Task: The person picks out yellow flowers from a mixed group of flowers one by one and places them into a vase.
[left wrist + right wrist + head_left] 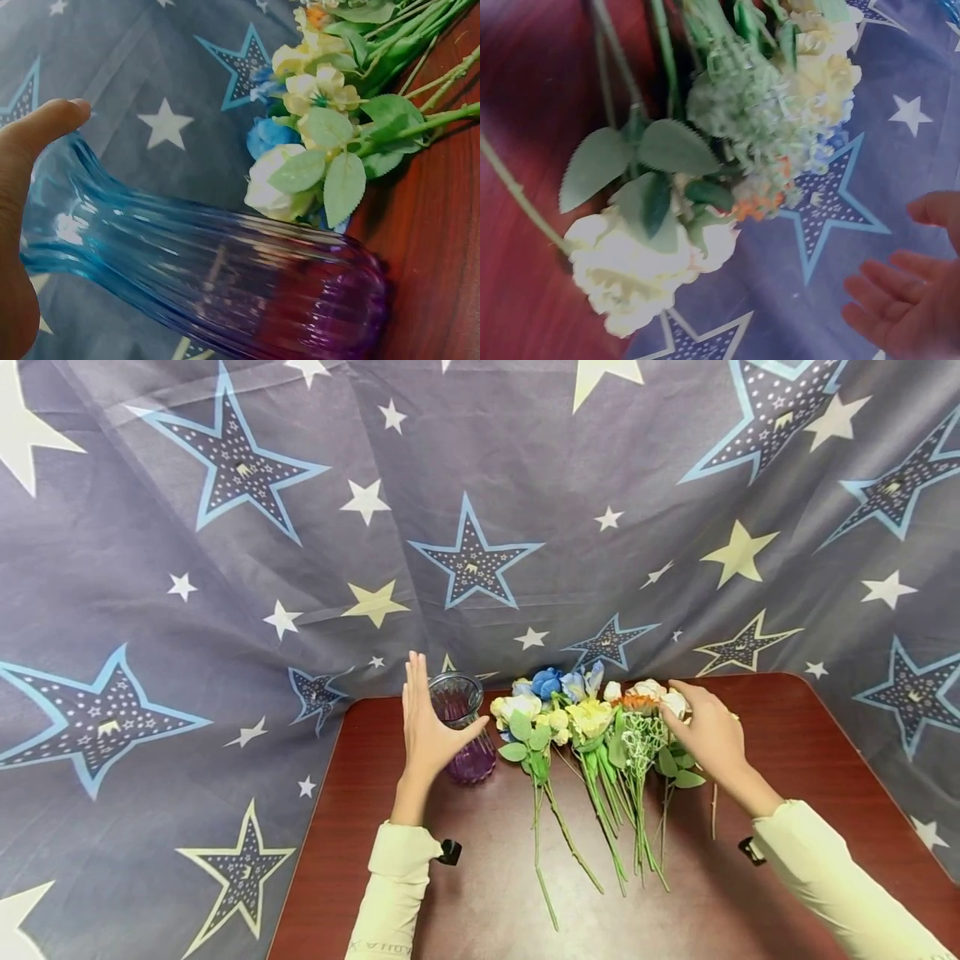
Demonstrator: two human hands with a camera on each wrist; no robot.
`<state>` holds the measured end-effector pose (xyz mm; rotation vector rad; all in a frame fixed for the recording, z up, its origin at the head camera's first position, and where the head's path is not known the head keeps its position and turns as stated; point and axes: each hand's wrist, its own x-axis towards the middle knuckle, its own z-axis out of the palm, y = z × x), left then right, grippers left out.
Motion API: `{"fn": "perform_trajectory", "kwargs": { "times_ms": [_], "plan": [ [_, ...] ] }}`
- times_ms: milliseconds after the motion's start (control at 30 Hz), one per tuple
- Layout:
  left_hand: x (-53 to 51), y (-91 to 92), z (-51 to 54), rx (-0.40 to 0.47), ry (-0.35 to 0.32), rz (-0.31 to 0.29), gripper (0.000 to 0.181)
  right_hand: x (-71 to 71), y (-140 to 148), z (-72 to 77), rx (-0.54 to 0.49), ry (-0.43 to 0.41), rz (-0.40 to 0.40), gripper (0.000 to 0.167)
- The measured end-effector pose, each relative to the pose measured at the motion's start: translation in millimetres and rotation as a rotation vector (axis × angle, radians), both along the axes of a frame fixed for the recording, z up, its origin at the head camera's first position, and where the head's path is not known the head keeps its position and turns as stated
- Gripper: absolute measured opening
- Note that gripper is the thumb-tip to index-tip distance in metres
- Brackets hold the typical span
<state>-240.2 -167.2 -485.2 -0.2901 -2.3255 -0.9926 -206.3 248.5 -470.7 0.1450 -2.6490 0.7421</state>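
A vase [472, 764] stands upright on the worktop [810, 793]. Just beside it is the left hand [433, 739], straight fingers close together, thumb spread away; whether it touches the glass, I cannot tell. Right of the vase lie flowers [591, 722]; the right hand [712, 732] is near their blooms, fingers loosely bent, thumb apart. Behind the vase hangs a starry cloth [525, 452].

The person's right hand [922, 309] showed at the lower right, its fingers slightly bent and apart from the flowers. Cream blooms [611, 270] lay beside green leaves [598, 166]. Orange petals [759, 206] touched a pale green spray [746, 112], with yellow blooms [829, 82] above. Star-printed cloth [922, 165] bordered the reddish-brown table [525, 82], which filled the left side.
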Motion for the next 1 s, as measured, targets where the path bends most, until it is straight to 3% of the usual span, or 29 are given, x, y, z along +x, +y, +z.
{"fn": "perform_trajectory", "kwargs": {
  "times_ms": [167,367,500,633,733,1000],
  "plan": [
    [1.8,-5.3,-6.0,0.175,-0.047,0.004,0.142,1.0,20.7,-8.9,0.021,-0.039,-0.100,0.043],
    [0.7,-10.7,-17.7,0.302,-0.038,-0.097,0.149,6.9,46.4,-22.5,0.026,-0.123,-0.170,0.039],
    [4.5,-11.3,-20.9,0.345,-0.083,-0.117,0.151,12.8,61.2,-30.6,0.034,-0.222,-0.172,0.034],
    [14.8,-10.7,-17.0,0.380,-0.156,-0.142,0.149,16.0,72.6,-39.6,0.055,-0.364,-0.143,0.018],
    [19.3,-11.3,-13.8,0.407,-0.184,-0.184,0.146,16.2,78.6,-44.9,0.067,-0.479,-0.123,0.030],
    [2.2,-24.6,-34.1,0.445,-0.283,-0.197,0.137,13.7,88.3,-52.5,0.041,-0.685,-0.149,0.025]
  ]
}}
